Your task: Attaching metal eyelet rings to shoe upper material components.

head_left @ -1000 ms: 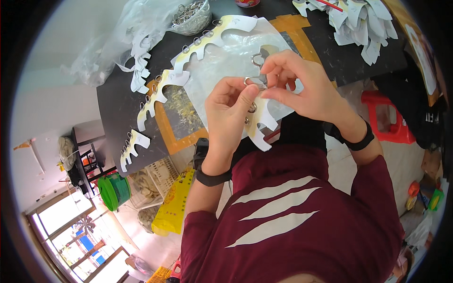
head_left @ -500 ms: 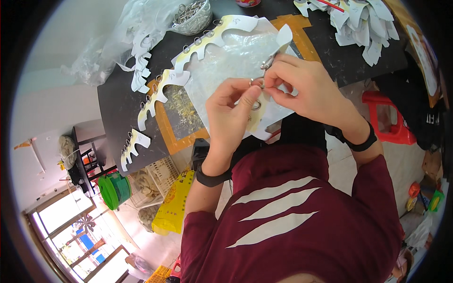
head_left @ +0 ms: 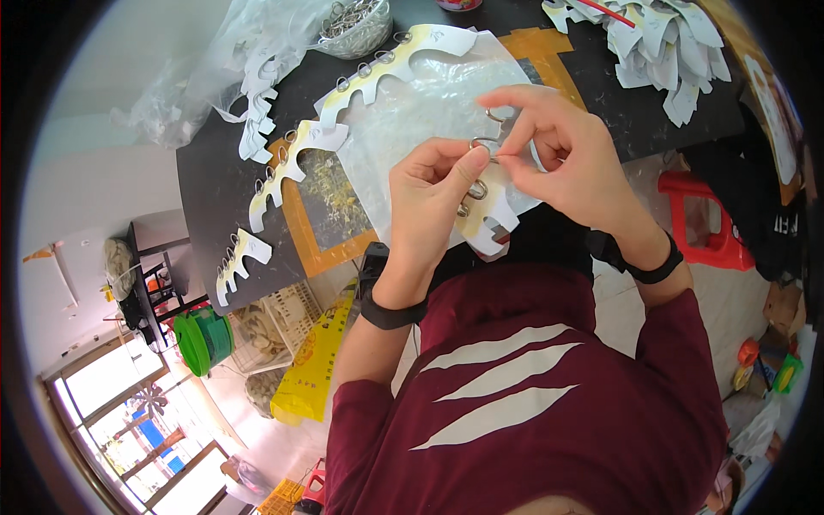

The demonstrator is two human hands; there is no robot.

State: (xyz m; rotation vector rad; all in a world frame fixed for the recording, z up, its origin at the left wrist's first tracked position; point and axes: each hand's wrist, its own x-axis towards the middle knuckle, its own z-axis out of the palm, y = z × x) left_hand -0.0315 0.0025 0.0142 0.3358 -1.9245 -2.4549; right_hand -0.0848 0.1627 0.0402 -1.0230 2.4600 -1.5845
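Note:
My left hand is closed, thumb and forefinger pinching a white scalloped strip with a yellow band. Oval metal rings sit along the strip's edge. Beside it my right hand pinches close to the left thumb tip, at a metal ring. Another ring shows under the right forefinger. The fingers partly hide the strip's upper end. Beneath both hands lies a clear plastic sheet over white paper. Ringed strips are laid along its far left side.
A glass bowl of metal rings stands at the back, beside plastic bags. At the far right is a heap of white cut pieces with a red pen. A red stool stands right of the black table.
The strip's upper end has tipped down out of sight, and its lower end now shows below my hands. My right forefinger has lifted away, with a ring beneath it.

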